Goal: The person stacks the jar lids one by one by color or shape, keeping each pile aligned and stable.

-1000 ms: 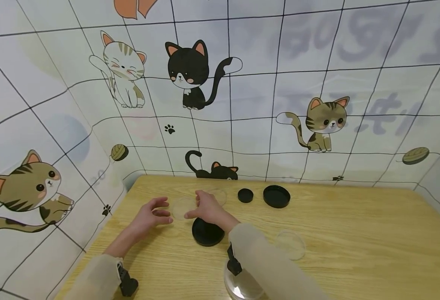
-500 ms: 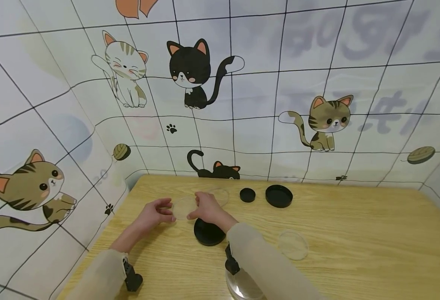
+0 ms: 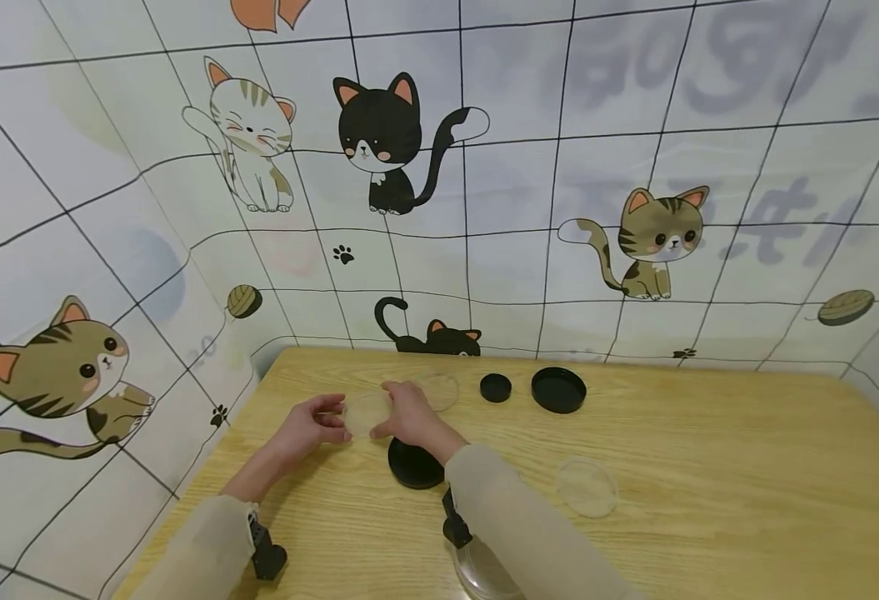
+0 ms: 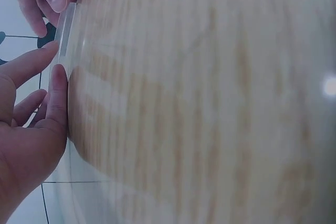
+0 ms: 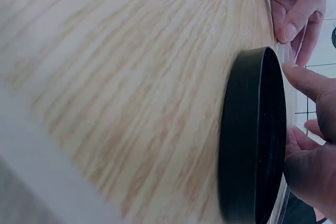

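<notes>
A shallow clear round dish (image 3: pixel 367 415) lies on the wooden table between my two hands. My left hand (image 3: pixel 308 432) holds its left rim, thumb and fingers spread along the edge. My right hand (image 3: pixel 417 417) grips the opposite side, thumb at the near edge and fingers at the far one. In the left wrist view, the dish's thin transparent wall (image 4: pixel 65 31) shows between the two hands. Just below my right hand sits a black round lid (image 3: pixel 413 465), partly covered by my wrist. The right wrist view shows its raised rim (image 5: pixel 241 129) up close.
Behind my right hand lies another clear disc (image 3: pixel 442 390). A small black lid (image 3: pixel 495 387) and a larger black lid (image 3: pixel 559 390) stand at the back. A third clear disc (image 3: pixel 587 487) lies to the right. Under my right forearm is a clear round container (image 3: pixel 482 573).
My left hand has moved slightly right, from beside the clear dish onto its rim. My right hand keeps its place at the other side, shifting only a little. The lids have not moved.
</notes>
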Demonstrator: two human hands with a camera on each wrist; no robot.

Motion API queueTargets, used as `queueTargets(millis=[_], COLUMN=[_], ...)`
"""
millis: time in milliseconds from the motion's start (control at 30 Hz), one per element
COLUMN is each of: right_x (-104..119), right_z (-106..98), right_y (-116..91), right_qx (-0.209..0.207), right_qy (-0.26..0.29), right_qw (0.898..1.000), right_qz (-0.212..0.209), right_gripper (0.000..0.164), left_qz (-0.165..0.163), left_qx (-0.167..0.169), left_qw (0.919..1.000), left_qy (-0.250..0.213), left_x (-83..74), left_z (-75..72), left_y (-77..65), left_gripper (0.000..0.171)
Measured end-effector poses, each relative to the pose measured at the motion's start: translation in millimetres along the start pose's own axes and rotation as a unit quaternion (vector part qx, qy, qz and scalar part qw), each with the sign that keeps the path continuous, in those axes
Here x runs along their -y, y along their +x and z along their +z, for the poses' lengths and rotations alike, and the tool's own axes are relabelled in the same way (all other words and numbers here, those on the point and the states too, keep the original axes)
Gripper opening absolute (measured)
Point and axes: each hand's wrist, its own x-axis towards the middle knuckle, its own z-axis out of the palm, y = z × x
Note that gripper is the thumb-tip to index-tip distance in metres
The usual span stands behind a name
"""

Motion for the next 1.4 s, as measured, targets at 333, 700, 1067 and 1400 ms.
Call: queueTargets(millis=[333,700,1067,1400], right_x=[3.7,0.8,-6.4,-4.1], right_z=[3.6,1.5,-2.7,-13.4], right_y=[-0.7,-2.5,-1.3,-6.6], right_qx=[-0.003,-0.003,-0.019,-0.029], right_qy=[-0.055,-0.027,0.039,0.107], right_qw=[0.998,1.000,0.999,0.992], right_qz=[0.020,0.010,-0.005,-0.054], right_gripper=[0.079,0.075,0.075,0.074], left_qz=[0.000,0.001,-0.013,0.010], left_qx=[-0.010,-0.020,-0.019,-0.012], left_qw=[0.9999,0.9993,0.9997,0.9986], left_qy=[0.010,0.030,-0.004,-0.051], left_x=[-1.5,-0.3,-7.1,-22.1], left_z=[2.2,4.1,1.6,-4.3], left_y=[1.5,3.4,-1.0,-11.7], left_gripper=[0.074,0.071,0.071,0.071])
